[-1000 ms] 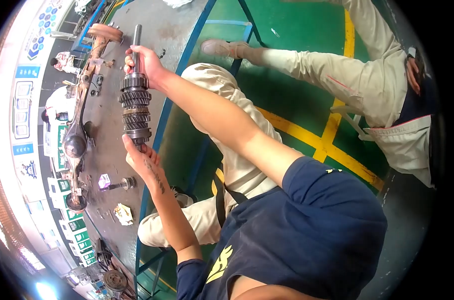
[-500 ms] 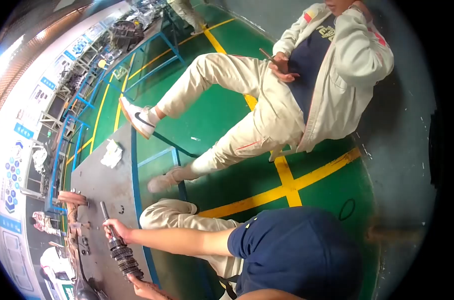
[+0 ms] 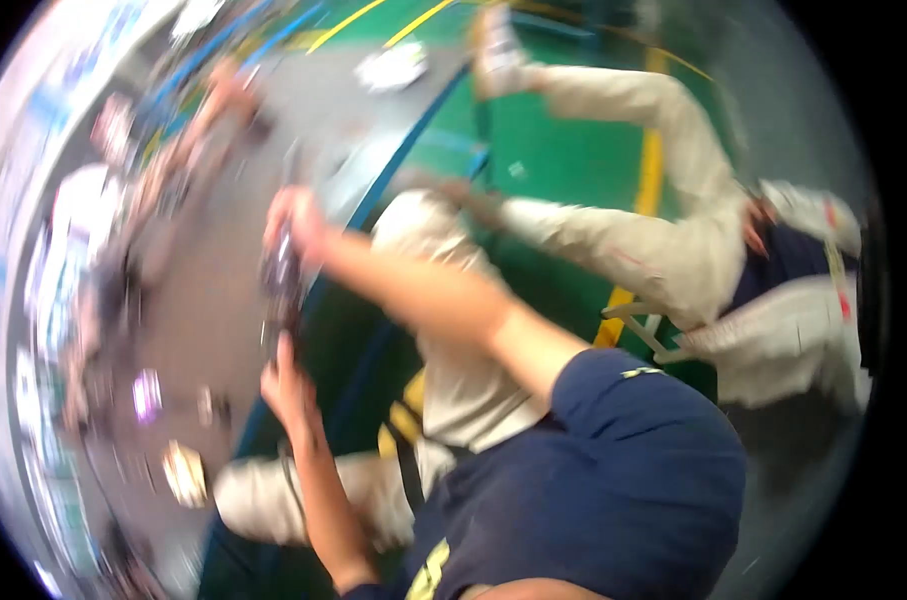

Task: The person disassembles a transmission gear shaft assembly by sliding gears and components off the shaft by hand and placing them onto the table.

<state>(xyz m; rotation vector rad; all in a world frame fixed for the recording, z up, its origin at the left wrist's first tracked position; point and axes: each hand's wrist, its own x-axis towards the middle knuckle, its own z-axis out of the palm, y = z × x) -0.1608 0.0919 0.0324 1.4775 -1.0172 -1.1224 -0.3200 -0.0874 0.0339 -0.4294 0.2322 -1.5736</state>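
Note:
The frame is blurred by motion. A dark metal gear shaft (image 3: 281, 280) is held upright in the picture, over the table's edge. My right hand (image 3: 298, 222), the upper one, is closed round its thin upper end, and the bare tip sticks out above the fingers. Lower down, my left hand (image 3: 291, 388) grips the bottom end of the gears, with a finger or thumb along it. The gear teeth are smeared, and parts of the shaft are hidden behind my fingers.
On the grey table (image 3: 343, 90) lie a long rusty axle (image 3: 188, 150), a white crumpled bag (image 3: 391, 68), a small purple-and-white box (image 3: 146, 396), a small metal part (image 3: 213, 405) and a yellowish packet (image 3: 184, 474). A seated person (image 3: 673, 240) is at the right.
The view has swung: the seated person, table and hands now lie elsewhere in the picture, and more of the table's near part shows. Both hands stay on the gear shaft.

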